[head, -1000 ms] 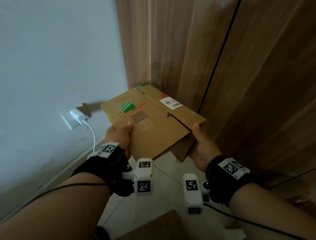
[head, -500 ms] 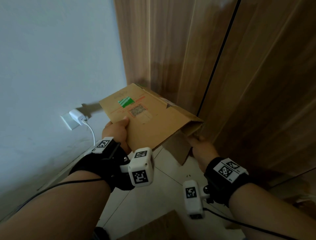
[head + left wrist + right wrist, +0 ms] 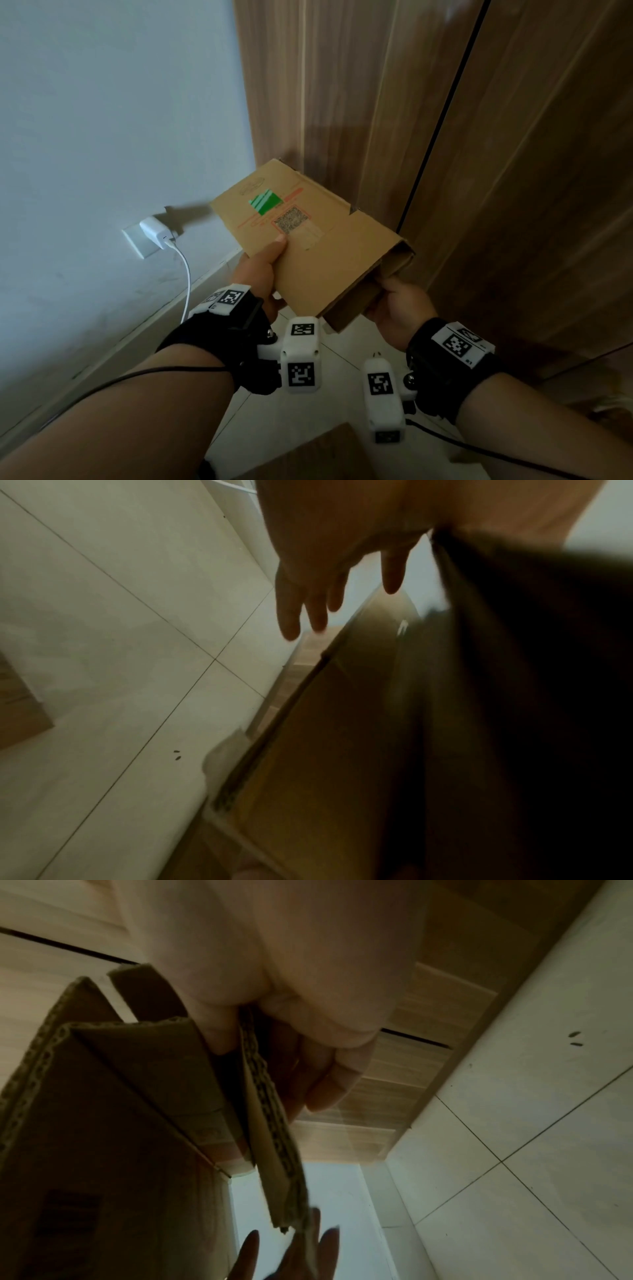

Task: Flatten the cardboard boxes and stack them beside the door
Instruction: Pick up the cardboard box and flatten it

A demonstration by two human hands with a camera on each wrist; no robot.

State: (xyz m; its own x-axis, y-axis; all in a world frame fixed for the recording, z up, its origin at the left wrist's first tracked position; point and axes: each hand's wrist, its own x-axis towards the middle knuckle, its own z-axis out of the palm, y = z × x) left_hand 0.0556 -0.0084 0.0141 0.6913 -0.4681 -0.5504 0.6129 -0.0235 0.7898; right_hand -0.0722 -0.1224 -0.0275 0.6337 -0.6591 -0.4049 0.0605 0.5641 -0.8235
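Observation:
A brown cardboard box (image 3: 318, 246) with a green mark and a printed code on its top face is held in the air, tilted and nearly flat, in front of the corner by the wooden door (image 3: 520, 178). My left hand (image 3: 270, 263) pinches its left edge, thumb on top and straight fingers (image 3: 308, 607) underneath. At the near right end, my right hand (image 3: 385, 294) grips the flaps (image 3: 260, 1096) between thumb and curled fingers. From the right wrist, the box's underside (image 3: 103, 1137) shows dark.
A white charger (image 3: 156, 231) sits in a wall socket at the left, its cable (image 3: 187, 277) hanging to the skirting. Another piece of cardboard (image 3: 325, 455) lies on the pale tiled floor (image 3: 274, 421) near my feet. Wooden panels fill the right.
The box has tipped up and folded flatter, and its white label has turned out of sight. My right hand slid from the side down under the end flaps. The left thumb crept further onto the top.

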